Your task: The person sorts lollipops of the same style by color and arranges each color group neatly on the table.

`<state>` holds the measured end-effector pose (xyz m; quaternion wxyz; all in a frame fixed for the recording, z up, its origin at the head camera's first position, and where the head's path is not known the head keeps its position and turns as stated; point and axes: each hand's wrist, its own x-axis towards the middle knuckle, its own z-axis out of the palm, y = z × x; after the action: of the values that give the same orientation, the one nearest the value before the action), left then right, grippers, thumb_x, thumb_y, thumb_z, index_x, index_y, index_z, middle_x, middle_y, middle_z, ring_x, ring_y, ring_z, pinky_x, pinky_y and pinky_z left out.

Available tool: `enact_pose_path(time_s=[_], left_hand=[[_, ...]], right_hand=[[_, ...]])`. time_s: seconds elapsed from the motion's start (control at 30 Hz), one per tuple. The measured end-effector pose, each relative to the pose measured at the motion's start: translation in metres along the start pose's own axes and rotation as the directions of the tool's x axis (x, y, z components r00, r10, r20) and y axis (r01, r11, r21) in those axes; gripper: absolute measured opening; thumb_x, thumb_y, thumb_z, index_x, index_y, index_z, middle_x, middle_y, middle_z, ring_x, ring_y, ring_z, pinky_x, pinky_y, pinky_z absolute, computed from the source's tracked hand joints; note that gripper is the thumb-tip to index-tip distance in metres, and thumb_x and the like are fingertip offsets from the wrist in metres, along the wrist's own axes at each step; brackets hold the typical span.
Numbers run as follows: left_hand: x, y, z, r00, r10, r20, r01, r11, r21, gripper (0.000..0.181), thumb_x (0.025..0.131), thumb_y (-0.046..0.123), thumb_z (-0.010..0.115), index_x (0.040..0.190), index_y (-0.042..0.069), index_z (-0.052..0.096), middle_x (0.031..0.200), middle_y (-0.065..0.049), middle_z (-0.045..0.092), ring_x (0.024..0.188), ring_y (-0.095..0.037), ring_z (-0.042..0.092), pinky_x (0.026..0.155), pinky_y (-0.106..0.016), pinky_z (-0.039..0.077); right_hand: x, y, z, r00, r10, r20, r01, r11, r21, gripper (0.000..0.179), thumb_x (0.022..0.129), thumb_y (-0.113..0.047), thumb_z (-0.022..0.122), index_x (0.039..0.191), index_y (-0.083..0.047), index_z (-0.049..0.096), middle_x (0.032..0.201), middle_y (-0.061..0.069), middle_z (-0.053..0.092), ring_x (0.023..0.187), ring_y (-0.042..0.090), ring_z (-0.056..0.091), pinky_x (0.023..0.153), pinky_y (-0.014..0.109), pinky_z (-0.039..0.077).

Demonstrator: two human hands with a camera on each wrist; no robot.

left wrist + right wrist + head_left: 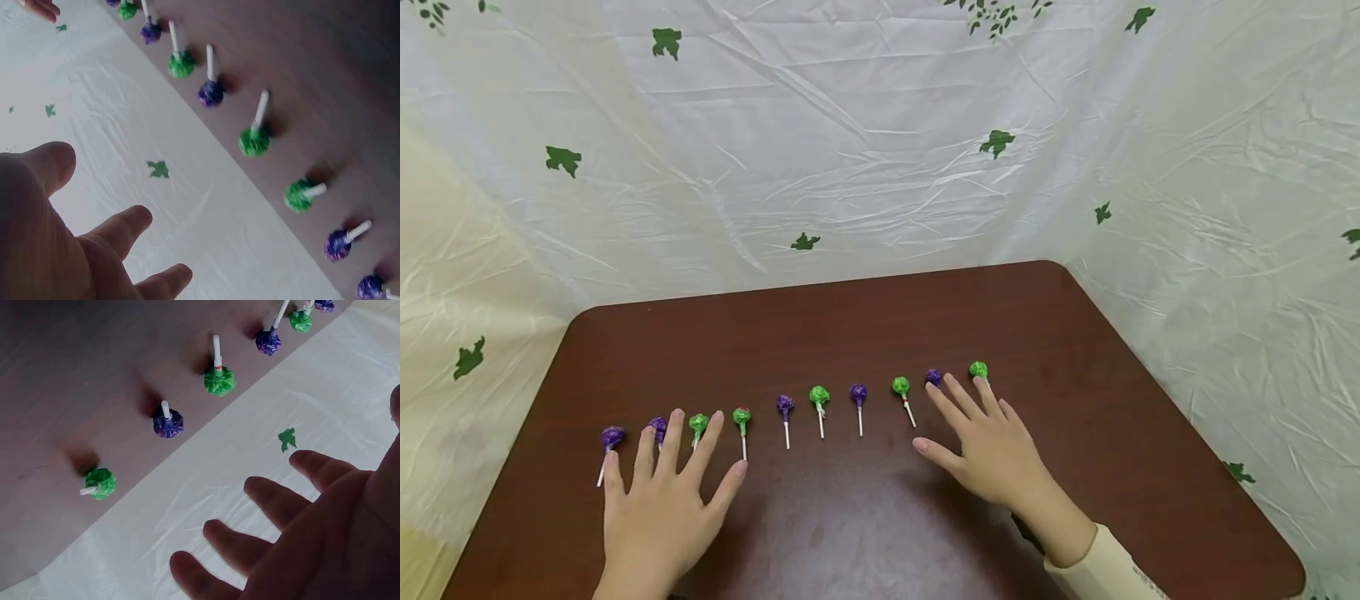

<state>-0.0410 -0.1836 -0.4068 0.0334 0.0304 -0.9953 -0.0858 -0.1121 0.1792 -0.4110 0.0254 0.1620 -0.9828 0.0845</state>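
A row of wrapped lollipops, some purple and some green, lies across the brown table with white sticks toward me. My left hand (pixel 658 510) is spread over the left end, partly hiding a purple lollipop (pixel 658 427) and a green lollipop (pixel 698 423). At the far left is another purple lollipop (pixel 613 437). My right hand (pixel 992 452), fingers apart, hovers by the right end, near a purple lollipop (pixel 933 377) and a green lollipop (pixel 977 369). Between the hands lie more, including a green lollipop (pixel 819 395) and a purple lollipop (pixel 858 392). Neither hand holds anything.
The brown table (pixel 820 333) has rounded corners. Behind it and along its sides hangs a white curtain (pixel 850 150) printed with green leaf shapes. A pale sleeve (pixel 1097 567) covers my right forearm.
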Motion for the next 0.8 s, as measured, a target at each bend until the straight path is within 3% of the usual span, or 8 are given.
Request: enact_pose_path(time_s=[0.13, 0.23, 0.4, 0.5, 0.63, 0.8], left_hand=[[0.002, -0.010, -0.005, 1.000, -0.014, 0.006, 0.015, 1.000, -0.020, 0.072, 0.096, 0.073, 0.030, 0.158, 0.037, 0.020, 0.163, -0.018, 0.020, 0.145, -0.051, 0.018, 0.112, -0.074, -0.002], [0.005, -0.022, -0.011, 1.000, -0.008, 0.021, 0.009, 0.999, -0.049, 0.072, 0.097, 0.071, 0.032, 0.159, 0.038, 0.016, 0.163, -0.021, 0.019, 0.144, -0.055, 0.019, 0.112, -0.074, 0.006], [0.019, -0.057, -0.018, 0.998, 0.040, 0.038, -0.036, 0.994, -0.104, 0.072, 0.098, 0.065, 0.041, 0.159, 0.035, 0.018, 0.160, -0.024, 0.026, 0.140, -0.056, 0.027, 0.104, -0.076, 0.021], [0.031, -0.085, -0.022, 0.996, 0.081, 0.021, -0.077, 0.984, -0.161, 0.069, 0.099, 0.055, 0.051, 0.158, 0.027, 0.028, 0.155, -0.026, 0.035, 0.135, -0.056, 0.036, 0.096, -0.078, 0.029], [0.045, -0.121, -0.024, 0.990, 0.132, -0.044, -0.139, 0.955, -0.262, 0.058, 0.098, 0.032, 0.063, 0.147, 0.008, 0.045, 0.143, -0.030, 0.049, 0.126, -0.055, 0.044, 0.091, -0.073, 0.036], [0.055, -0.150, -0.021, 0.987, 0.151, -0.061, -0.162, 0.937, -0.309, 0.050, 0.096, 0.019, 0.067, 0.138, -0.003, 0.051, 0.133, -0.033, 0.053, 0.121, -0.055, 0.047, 0.092, -0.067, 0.038]], right_hand=[[0.015, -0.003, 0.000, 0.999, -0.029, 0.021, 0.028, 0.999, 0.046, 0.079, 0.091, -0.075, 0.044, 0.156, -0.031, 0.032, 0.163, -0.001, 0.030, 0.150, 0.039, 0.024, 0.116, 0.063, 0.027], [0.027, -0.008, -0.001, 0.998, -0.067, 0.019, 0.066, 0.995, 0.070, 0.080, 0.090, -0.073, 0.048, 0.156, -0.029, 0.033, 0.161, -0.001, 0.034, 0.150, 0.038, 0.026, 0.115, 0.064, 0.028], [0.053, -0.023, -0.003, 0.987, -0.162, -0.001, 0.160, 0.975, 0.156, 0.077, 0.089, -0.061, 0.062, 0.151, -0.020, 0.043, 0.152, 0.002, 0.049, 0.144, 0.038, 0.038, 0.111, 0.057, 0.037], [0.071, -0.039, -0.003, 0.976, -0.216, -0.003, 0.212, 0.956, 0.204, 0.069, 0.090, -0.054, 0.066, 0.147, -0.018, 0.049, 0.144, 0.000, 0.057, 0.137, 0.031, 0.048, 0.108, 0.050, 0.043], [0.096, -0.068, 0.001, 0.958, -0.287, 0.000, 0.279, 0.933, 0.227, 0.060, 0.092, -0.050, 0.066, 0.142, -0.019, 0.056, 0.134, -0.002, 0.063, 0.124, 0.026, 0.055, 0.101, 0.043, 0.048], [0.124, -0.114, 0.012, 0.928, -0.371, 0.046, 0.353, 0.910, 0.215, 0.054, 0.093, -0.048, 0.065, 0.139, -0.021, 0.059, 0.128, -0.003, 0.064, 0.113, 0.025, 0.057, 0.090, 0.040, 0.050]])
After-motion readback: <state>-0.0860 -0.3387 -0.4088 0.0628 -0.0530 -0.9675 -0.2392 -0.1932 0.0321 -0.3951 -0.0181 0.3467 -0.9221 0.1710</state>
